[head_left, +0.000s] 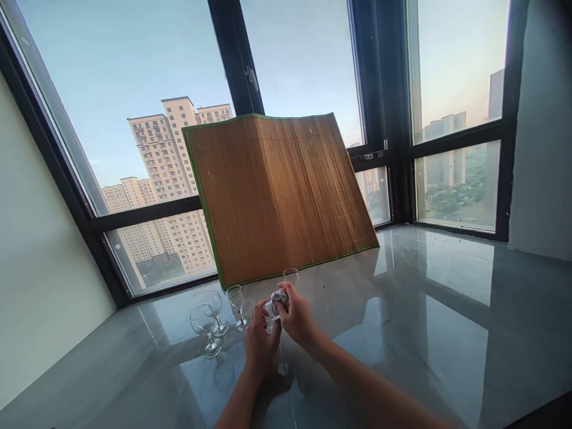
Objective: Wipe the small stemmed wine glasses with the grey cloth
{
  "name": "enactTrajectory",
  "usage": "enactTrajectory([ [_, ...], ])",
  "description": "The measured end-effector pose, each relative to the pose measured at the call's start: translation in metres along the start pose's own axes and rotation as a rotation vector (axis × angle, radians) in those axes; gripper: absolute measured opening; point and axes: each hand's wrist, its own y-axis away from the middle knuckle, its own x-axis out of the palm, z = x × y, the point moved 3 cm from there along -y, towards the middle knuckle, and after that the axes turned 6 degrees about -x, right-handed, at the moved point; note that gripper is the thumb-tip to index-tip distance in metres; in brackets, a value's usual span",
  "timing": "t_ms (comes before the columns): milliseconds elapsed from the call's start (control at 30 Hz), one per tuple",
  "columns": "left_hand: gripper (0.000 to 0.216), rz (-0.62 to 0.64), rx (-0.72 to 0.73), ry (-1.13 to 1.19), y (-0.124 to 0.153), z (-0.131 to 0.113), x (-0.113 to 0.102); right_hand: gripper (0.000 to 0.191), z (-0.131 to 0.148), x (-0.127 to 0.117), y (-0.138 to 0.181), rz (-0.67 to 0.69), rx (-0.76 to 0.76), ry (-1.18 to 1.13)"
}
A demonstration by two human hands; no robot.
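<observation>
My left hand (260, 338) is wrapped around a clear stemmed glass (270, 311) held above the glossy grey surface (424, 333). My right hand (297, 316) pinches a small patterned cloth (281, 298) pushed into the mouth of that glass. Three more stemmed glasses stand upright to the left: one (204, 329) nearest me, one (214, 311) behind it, one (237, 305) closest to my hands. Another glass (291, 275) stands just behind my right hand.
A brown bamboo mat (277, 190) with green edging leans against the window frame right behind the glasses. Large windows (134, 89) wrap the corner, with black frames. A pale wall (36, 286) borders the surface on the left.
</observation>
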Motion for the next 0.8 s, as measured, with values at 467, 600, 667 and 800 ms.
enactTrajectory([
  [467,0.045,-0.127,0.053,-0.066,-0.002,-0.002,-0.004,0.055,0.010,-0.004,-0.002,0.084,-0.048,-0.080],
  [600,0.047,-0.143,0.068,-0.136,-0.002,-0.004,-0.007,0.053,0.002,-0.001,-0.003,0.060,-0.012,-0.071],
  [667,0.048,-0.152,0.076,-0.152,-0.002,-0.006,-0.008,0.051,-0.004,0.003,-0.002,0.047,-0.001,-0.059],
  [800,0.048,-0.157,0.082,-0.135,-0.003,-0.008,-0.009,0.057,-0.009,0.008,0.002,-0.017,-0.021,-0.078],
])
